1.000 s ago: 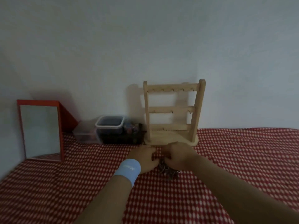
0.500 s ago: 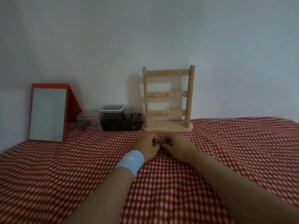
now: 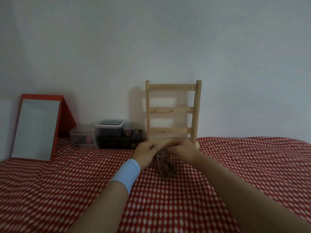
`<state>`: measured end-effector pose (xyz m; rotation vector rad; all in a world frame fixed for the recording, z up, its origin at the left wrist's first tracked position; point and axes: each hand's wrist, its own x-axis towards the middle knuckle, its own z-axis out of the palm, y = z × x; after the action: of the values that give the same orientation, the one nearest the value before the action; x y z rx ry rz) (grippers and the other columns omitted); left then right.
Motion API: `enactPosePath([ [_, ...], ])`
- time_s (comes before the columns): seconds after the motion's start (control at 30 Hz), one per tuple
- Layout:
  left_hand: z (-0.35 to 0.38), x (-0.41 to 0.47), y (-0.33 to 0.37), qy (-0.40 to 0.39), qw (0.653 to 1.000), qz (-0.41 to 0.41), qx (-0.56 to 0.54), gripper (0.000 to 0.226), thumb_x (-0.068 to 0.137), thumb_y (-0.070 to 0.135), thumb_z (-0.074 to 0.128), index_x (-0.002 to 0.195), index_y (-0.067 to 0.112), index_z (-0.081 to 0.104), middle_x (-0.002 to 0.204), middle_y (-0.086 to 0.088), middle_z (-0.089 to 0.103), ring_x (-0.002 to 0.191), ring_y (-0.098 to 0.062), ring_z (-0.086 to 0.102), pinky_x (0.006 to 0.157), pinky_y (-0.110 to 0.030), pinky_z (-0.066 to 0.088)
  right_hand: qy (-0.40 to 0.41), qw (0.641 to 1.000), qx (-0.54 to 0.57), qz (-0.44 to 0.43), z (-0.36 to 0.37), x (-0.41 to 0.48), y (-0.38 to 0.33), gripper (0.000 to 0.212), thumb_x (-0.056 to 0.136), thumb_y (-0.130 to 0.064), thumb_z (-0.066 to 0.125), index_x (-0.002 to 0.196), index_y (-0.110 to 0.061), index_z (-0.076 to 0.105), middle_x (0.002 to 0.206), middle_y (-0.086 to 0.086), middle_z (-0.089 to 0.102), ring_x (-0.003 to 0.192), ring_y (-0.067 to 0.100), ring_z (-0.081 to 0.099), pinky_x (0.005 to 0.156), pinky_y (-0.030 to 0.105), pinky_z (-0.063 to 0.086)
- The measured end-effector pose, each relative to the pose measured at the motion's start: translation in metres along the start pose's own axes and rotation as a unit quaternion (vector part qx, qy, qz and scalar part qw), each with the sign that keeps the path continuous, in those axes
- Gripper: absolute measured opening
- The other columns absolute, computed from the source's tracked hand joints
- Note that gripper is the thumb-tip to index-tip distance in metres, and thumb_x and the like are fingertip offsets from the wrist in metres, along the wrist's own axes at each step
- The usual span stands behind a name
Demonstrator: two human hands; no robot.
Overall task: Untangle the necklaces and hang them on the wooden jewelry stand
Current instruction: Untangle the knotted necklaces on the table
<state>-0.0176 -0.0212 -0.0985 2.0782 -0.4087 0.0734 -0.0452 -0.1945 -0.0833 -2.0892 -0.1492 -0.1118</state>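
Checkered cloth (image 3: 67, 190): left hand (image 3: 145, 151), right hand (image 3: 182, 148) pinch necklace tangle (image 3: 165, 167), hanging vertically.

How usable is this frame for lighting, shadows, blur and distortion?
Head view: dim, bluish light, with no glare on the mirror. The wooden stand throws a soft shadow leftward on the wall. The wide-angle lens bows the checked cloth at its far edge. The necklaces pinched between left hand and right hand are too soft to separate strands.

One head-worn view faces the wooden stand (image 3: 173, 110) head-on from fairly near, looking slightly down, the wall (image 3: 235, 64) just behind it.
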Motion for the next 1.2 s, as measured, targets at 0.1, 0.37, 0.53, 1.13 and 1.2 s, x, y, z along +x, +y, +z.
enactPosePath([
  [0.1, 0.002, 0.013, -0.012, 0.006, 0.999, 0.000, -0.037, 0.033, 0.099, 0.033, 0.053, 0.112, 0.011, 0.072, 0.109, -0.003, 0.071, 0.102, -0.015, 0.065, 0.096, -0.031, 0.049, -0.037, 0.995, 0.091, 0.029, 0.002, 0.016, 0.006, 0.017, 0.097, -0.019, 0.062, 0.102, -0.018, 0.078, 0.102, -0.001, 0.078, 0.100, 0.016, 0.071, 0.096, 0.035, 0.055],
  [0.37, 0.014, 0.023, -0.033, 0.077, 0.994, 0.049, -0.063, 0.012, 0.092, 0.025, 0.065, 0.094, 0.018, 0.074, 0.091, 0.008, 0.072, 0.089, -0.005, 0.066, 0.083, -0.019, 0.050, -0.145, 0.983, 0.105, 0.027, 0.004, 0.021, 0.026, 0.023, 0.096, -0.010, 0.065, 0.117, -0.012, 0.074, 0.109, 0.003, 0.078, 0.101, 0.018, 0.074, 0.090, 0.029, 0.057],
  [0.53, 0.008, 0.016, -0.026, 0.086, 0.993, 0.029, -0.080, 0.006, 0.091, 0.030, 0.064, 0.096, 0.028, 0.062, 0.099, 0.003, 0.066, 0.087, -0.012, 0.064, 0.066, -0.021, 0.051, -0.103, 0.992, 0.049, 0.049, 0.008, 0.020, 0.020, 0.033, 0.100, -0.037, 0.061, 0.100, -0.009, 0.078, 0.094, 0.004, 0.080, 0.087, 0.016, 0.076, 0.092, 0.036, 0.059],
  [1.13, 0.016, 0.016, -0.033, 0.089, 0.992, 0.070, 0.046, 0.030, 0.085, -0.004, 0.052, 0.085, 0.026, 0.059, 0.094, 0.008, 0.060, 0.083, -0.006, 0.056, 0.072, -0.013, 0.042, -0.197, 0.968, -0.153, -0.034, -0.005, 0.033, 0.028, 0.037, 0.079, -0.027, 0.085, 0.114, -0.035, 0.073, 0.108, -0.024, 0.065, 0.098, -0.005, 0.059, 0.093, 0.020, 0.046],
  [1.2, 0.015, 0.016, -0.034, 0.047, 0.998, 0.042, 0.021, 0.029, 0.085, -0.004, 0.052, 0.077, 0.023, 0.061, 0.087, 0.004, 0.064, 0.084, -0.008, 0.058, 0.073, -0.018, 0.043, -0.209, 0.954, -0.209, -0.050, 0.000, 0.032, 0.025, 0.047, 0.078, -0.030, 0.086, 0.122, -0.036, 0.068, 0.109, -0.028, 0.057, 0.096, -0.008, 0.051, 0.083, 0.011, 0.039],
])
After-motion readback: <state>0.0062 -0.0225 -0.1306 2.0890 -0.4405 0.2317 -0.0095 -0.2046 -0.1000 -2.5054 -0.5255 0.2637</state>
